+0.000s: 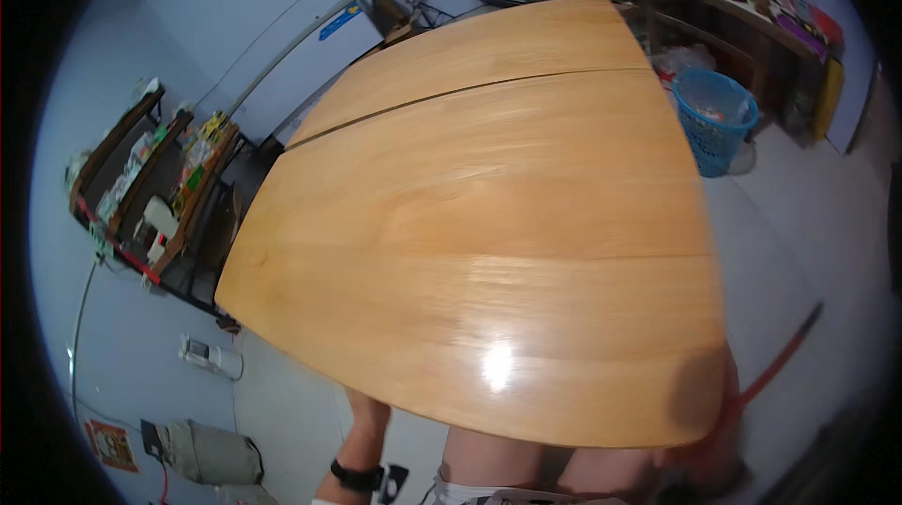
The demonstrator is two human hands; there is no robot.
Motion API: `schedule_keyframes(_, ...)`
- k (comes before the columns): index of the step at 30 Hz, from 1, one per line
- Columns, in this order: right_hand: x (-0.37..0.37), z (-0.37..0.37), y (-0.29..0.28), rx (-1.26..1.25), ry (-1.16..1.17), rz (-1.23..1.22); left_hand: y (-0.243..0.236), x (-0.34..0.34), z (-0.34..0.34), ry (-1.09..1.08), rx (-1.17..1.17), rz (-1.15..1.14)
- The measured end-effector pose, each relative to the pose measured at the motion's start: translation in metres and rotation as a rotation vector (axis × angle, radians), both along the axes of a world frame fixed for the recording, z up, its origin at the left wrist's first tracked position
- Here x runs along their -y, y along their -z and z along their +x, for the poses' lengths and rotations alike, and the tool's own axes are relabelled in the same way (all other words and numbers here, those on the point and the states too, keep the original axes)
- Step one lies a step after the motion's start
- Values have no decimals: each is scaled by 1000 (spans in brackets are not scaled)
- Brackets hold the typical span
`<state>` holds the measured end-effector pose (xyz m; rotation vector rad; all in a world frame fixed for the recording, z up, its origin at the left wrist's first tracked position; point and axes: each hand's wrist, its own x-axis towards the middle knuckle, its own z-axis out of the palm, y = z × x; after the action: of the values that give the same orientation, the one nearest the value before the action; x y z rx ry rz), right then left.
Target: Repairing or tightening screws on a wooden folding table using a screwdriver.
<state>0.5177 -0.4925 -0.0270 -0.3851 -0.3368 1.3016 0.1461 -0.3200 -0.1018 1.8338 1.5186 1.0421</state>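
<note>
Tabletop (451,223) over thighs (493,458), left hand hidden beneath near edge, grip unseen, right hand (705,453) blurred at near-right corner by red stick (782,357), hold impossible to tell; best steadied from below, keeping gloss unscratched.

Tabletop (470,223) hides left hand; right hand (707,456) is blurred.
</note>
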Motion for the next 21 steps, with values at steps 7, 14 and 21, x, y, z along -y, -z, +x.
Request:
schedule_keyframes(7,-3,-47,5,303,725,-184,-39,-117,-178,-165,1397,38)
schedule_keyframes(14,11,-30,-1,747,799,-208,-75,-195,-256,71,1327,113)
schedule_keyframes(21,-29,70,2,598,819,-115,-87,-148,-179,138,1274,29)
